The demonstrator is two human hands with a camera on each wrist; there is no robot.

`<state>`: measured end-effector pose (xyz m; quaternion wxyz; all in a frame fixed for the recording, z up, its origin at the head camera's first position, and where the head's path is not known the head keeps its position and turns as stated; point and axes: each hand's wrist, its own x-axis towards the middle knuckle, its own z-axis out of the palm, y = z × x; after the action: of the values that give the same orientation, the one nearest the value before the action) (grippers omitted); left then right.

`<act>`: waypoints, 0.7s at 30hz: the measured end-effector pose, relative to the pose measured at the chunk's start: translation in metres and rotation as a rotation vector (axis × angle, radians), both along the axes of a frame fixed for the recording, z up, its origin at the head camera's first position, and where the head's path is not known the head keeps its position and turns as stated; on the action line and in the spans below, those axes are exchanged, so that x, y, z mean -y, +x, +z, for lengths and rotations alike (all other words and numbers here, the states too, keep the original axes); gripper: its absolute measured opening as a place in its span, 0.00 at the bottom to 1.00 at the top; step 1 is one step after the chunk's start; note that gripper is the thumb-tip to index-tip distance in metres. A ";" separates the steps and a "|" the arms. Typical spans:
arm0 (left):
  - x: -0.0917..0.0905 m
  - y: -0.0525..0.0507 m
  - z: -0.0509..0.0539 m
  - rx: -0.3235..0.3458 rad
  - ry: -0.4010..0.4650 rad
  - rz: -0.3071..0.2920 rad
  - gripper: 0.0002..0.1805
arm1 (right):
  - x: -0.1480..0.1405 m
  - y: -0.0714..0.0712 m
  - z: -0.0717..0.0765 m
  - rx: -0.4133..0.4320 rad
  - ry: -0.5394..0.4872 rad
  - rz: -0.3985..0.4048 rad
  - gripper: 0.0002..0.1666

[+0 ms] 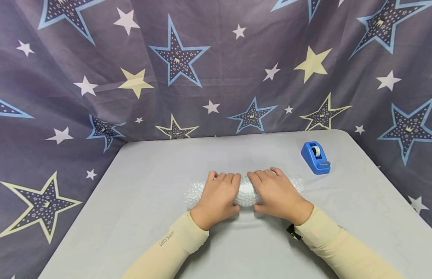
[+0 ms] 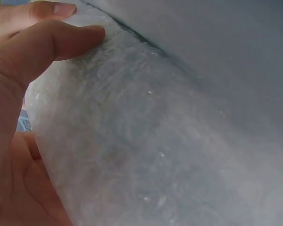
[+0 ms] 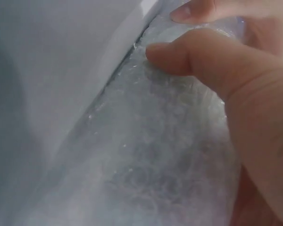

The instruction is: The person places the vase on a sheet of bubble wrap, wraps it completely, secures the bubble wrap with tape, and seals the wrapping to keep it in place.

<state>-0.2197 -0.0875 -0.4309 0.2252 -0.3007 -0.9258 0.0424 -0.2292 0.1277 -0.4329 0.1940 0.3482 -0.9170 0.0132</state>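
Note:
A roll of clear bubble wrap (image 1: 246,192) lies crosswise on the table, its two ends showing past the hands. My left hand (image 1: 221,195) grips the roll left of its middle, fingers over the far side and thumb on the near side. Just to the right, my right hand (image 1: 276,193) holds it the same way, with a short gap between the hands. In the left wrist view the thumb (image 2: 70,42) presses on the bubble wrap (image 2: 132,122). The right wrist view shows the other thumb (image 3: 193,54) against the wrap (image 3: 155,136). Whether anything is inside the roll is hidden.
A blue tape dispenser (image 1: 315,158) with a roll of tape stands at the table's back right. The table (image 1: 150,182) has a pale grey cover. Behind it hangs a dark curtain (image 1: 216,85) patterned with stars, which also runs along both sides.

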 end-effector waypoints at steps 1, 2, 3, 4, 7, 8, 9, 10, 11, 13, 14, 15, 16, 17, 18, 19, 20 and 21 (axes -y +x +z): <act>0.000 0.000 0.000 0.000 0.001 -0.002 0.36 | 0.000 0.000 0.000 0.006 0.003 0.000 0.55; 0.001 0.001 0.001 -0.001 0.002 -0.005 0.36 | 0.000 0.001 0.001 0.013 0.007 0.000 0.55; 0.001 0.001 0.001 -0.003 0.003 -0.008 0.36 | 0.000 0.001 0.002 0.019 0.009 0.001 0.55; 0.002 0.001 0.002 -0.003 0.005 -0.011 0.35 | -0.001 0.002 0.003 0.027 0.010 0.001 0.54; 0.003 0.003 0.006 0.008 0.009 -0.024 0.33 | -0.002 0.004 0.008 0.051 0.002 0.012 0.53; 0.003 0.004 0.008 0.017 0.008 -0.029 0.33 | -0.002 0.006 0.010 0.058 -0.002 0.017 0.52; 0.004 0.005 0.009 0.031 0.008 -0.034 0.32 | -0.002 0.007 0.011 0.069 -0.007 0.023 0.51; 0.004 0.006 0.011 0.048 0.006 -0.038 0.32 | -0.003 0.008 0.013 0.078 -0.011 0.030 0.50; 0.005 0.007 0.012 0.066 0.004 -0.044 0.32 | -0.003 0.009 0.014 0.088 -0.013 0.037 0.49; 0.005 0.010 0.015 0.103 -0.002 -0.053 0.32 | -0.004 0.011 0.016 0.108 -0.010 0.048 0.47; 0.005 0.011 0.017 0.120 -0.007 -0.055 0.32 | -0.004 0.012 0.016 0.119 -0.009 0.051 0.46; 0.005 0.012 0.018 0.136 -0.007 -0.059 0.32 | -0.004 0.012 0.017 0.130 -0.009 0.056 0.45; 0.005 0.013 0.019 0.151 -0.009 -0.062 0.32 | -0.004 0.013 0.018 0.143 -0.008 0.060 0.45; 0.006 0.014 0.020 0.165 -0.010 -0.065 0.32 | -0.004 0.014 0.019 0.160 -0.008 0.060 0.45; 0.006 0.015 0.021 0.178 -0.010 -0.067 0.32 | -0.004 0.015 0.020 0.179 -0.007 0.059 0.45; 0.005 0.015 0.021 0.192 -0.009 -0.070 0.32 | -0.004 0.016 0.021 0.196 -0.007 0.057 0.46; 0.006 0.016 0.022 0.201 -0.008 -0.071 0.32 | -0.004 0.016 0.021 0.210 -0.006 0.054 0.48; 0.005 0.016 0.022 0.208 -0.008 -0.072 0.32 | -0.004 0.017 0.021 0.220 -0.007 0.049 0.51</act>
<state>-0.2036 -0.0930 -0.4086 0.1283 -0.3374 -0.9325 0.0065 -0.2123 0.1317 -0.4115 0.0930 0.3661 -0.9240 0.0593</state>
